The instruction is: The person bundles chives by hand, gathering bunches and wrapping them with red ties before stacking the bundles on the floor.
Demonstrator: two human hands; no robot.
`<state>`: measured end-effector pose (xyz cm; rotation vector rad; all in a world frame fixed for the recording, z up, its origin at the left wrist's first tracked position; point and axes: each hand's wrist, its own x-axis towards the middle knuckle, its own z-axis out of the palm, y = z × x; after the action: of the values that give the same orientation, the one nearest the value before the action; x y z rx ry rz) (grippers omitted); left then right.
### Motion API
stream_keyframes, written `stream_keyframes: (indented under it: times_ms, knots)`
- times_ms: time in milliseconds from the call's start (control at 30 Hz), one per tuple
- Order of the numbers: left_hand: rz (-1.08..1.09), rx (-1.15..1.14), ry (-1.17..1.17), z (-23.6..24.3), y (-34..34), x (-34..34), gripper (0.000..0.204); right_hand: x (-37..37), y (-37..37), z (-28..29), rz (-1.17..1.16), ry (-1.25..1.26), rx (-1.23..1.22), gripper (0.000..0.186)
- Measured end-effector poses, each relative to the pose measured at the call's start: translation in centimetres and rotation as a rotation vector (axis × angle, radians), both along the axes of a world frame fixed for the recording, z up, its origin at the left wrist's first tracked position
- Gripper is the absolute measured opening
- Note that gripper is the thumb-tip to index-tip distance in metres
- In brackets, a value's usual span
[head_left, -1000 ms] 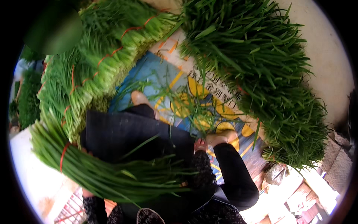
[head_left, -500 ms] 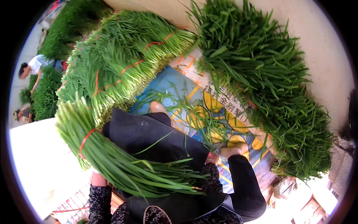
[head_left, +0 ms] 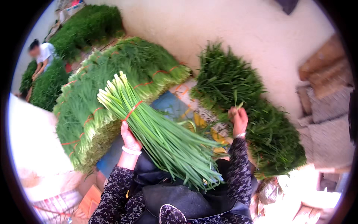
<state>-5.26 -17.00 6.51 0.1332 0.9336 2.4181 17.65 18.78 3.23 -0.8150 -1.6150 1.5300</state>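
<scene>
One banded bundle of long green stalks [head_left: 167,138] takes centre stage, slanting across the lap, pale cut ends up at the left, leaf tips down at the right; a red band [head_left: 132,110] encloses it near the pale end, the stalks packed inside that loop and fanning loose below; and the left hand [head_left: 130,139] has it, gripping the near edge just below the band, thumb showing beside the stalks, the other fingers mostly hidden behind them; over on the right, the right hand [head_left: 238,119] is well apart from the bundle's upper part, fingers curled in and pinching a small leaf scrap [head_left: 239,105] that pokes up past the fingertips; look left, and a big heap of bundles [head_left: 123,67] is strung with red bands; across on the other side, a darker leafy heap [head_left: 229,78] stands near the pale wall [head_left: 171,22]; lower left sits a pale, striped crate-like thing [head_left: 57,205], its contents too washed out to tell; far upper left, a co-worker in a white top [head_left: 45,52] bends over more greens [head_left: 48,87].
</scene>
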Motion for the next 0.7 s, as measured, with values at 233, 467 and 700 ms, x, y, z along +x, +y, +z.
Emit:
stream_keyframes:
  times_ms: [233,467,700]
  knots:
    - [-0.143,0.417,-0.137,9.6,6.7,3.1,0.074,1.9,-2.5,30.0,0.188,-0.089,0.523,0.02]
    - [-0.538,0.507,-0.231,10.5,7.1,11.5,0.072,7.5,-11.6,38.6,0.238,-0.404,0.649,0.027]
    - [-0.772,0.182,-0.328,-0.1,1.8,15.9,0.065,9.2,-14.7,32.0,0.394,-0.356,0.22,0.021]
